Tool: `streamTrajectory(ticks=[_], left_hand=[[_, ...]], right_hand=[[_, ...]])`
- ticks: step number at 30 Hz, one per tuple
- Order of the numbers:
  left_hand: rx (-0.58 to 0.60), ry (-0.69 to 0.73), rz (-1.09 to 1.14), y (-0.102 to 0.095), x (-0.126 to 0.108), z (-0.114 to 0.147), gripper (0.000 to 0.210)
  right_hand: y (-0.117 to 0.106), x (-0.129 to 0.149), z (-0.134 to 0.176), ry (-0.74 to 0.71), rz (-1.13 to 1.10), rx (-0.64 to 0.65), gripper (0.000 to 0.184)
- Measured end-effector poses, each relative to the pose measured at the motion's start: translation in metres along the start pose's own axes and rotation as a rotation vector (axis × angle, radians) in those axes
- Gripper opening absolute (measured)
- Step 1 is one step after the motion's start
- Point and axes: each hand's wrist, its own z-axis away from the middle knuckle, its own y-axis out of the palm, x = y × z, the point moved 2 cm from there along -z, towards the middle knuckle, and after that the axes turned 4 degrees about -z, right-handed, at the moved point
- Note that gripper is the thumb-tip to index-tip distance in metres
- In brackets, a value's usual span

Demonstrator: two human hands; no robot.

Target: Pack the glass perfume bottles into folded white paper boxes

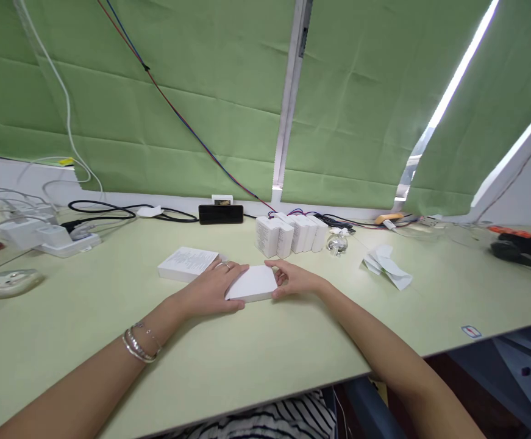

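A flat white box (252,283) lies on the table between my two hands. My left hand (214,289) grips its left end, with the thumb along the near side and the fingers over the far side. At the right end, my right hand (294,279) pinches the box between thumb and fingers; some of these fingers are curled and partly hidden. Just behind my left hand lies another white box (187,261) with printed text on its top. Several white printed boxes (288,234) stand upright in a row farther back.
A dark phone (220,214) leans near the wall. Right of the row are a shiny round object (337,242) and folded white paper (388,266). Chargers and a power strip (71,245) with cables crowd the left. The table's front edge (265,405) runs close to my body.
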Motion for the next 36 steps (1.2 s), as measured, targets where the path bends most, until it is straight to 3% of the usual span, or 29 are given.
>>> streamTrajectory(ticks=[6, 9, 12, 14, 18, 20, 25, 30, 32, 36], left_hand=[[-0.115, 0.018, 0.102, -0.005, -0.001, 0.001, 0.076], [-0.347, 0.016, 0.272, -0.010, -0.004, 0.002, 0.083], [-0.543, -0.041, 0.462, -0.009, -0.004, 0.001, 0.094], [-0.502, -0.061, 0.568, -0.004, -0.004, 0.000, 0.100], [-0.160, -0.058, 0.693, 0.006, -0.012, -0.001, 0.096], [-0.052, -0.070, 0.715, 0.007, -0.018, 0.000, 0.090], [-0.080, -0.133, 0.721, 0.004, -0.021, -0.001, 0.085], [-0.073, -0.186, 0.656, 0.006, -0.011, -0.002, 0.085], [-0.040, -0.203, 0.606, 0.004, -0.010, -0.001, 0.081], [0.053, -0.220, 0.532, 0.000, -0.011, 0.001, 0.076]], right_hand=[[0.004, 0.012, 0.004, -0.053, 0.080, -0.044, 0.094], [0.006, 0.015, 0.003, -0.026, -0.055, -0.103, 0.093], [0.013, 0.018, -0.001, -0.017, -0.359, -0.085, 0.094], [0.020, 0.022, -0.003, -0.088, -0.559, -0.089, 0.097], [0.036, 0.035, -0.002, -0.242, -0.700, -0.052, 0.096], [0.043, 0.040, -0.001, -0.276, -0.713, 0.008, 0.094], [0.047, 0.044, -0.002, -0.318, -0.721, 0.010, 0.094], [0.037, 0.040, 0.000, -0.352, -0.642, 0.140, 0.075], [0.026, 0.032, -0.001, -0.307, -0.561, 0.020, 0.081], [-0.001, 0.018, 0.003, -0.287, -0.312, -0.434, 0.107]])
